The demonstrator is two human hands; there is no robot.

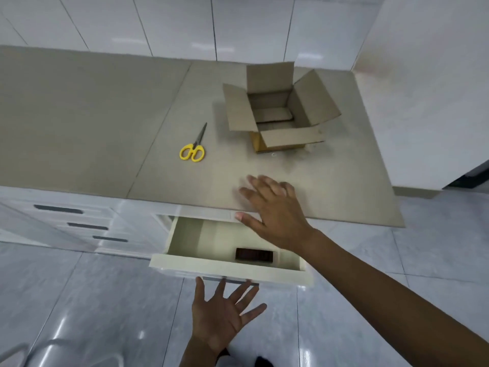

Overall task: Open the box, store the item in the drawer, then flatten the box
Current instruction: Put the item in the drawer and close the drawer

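A brown cardboard box (pixel 280 112) stands on the beige counter at the back right, its four flaps spread open and nothing visible inside. Below the counter's front edge a cream drawer (pixel 227 268) is pulled out. A dark flat item (pixel 254 255) lies inside it near the front right. My right hand (pixel 275 215) hovers open over the counter edge above the drawer, fingers spread, holding nothing. My left hand (pixel 222 316) is open with its palm up, fingertips at the drawer's front underside.
Yellow-handled scissors (pixel 194 147) lie shut on the counter (pixel 92 123), left of the box. A white cabinet with three dark handle slots (pixel 79 225) is at the left. A white wall panel (pixel 423 115) borders the counter's right side. Glossy grey floor tiles lie below.
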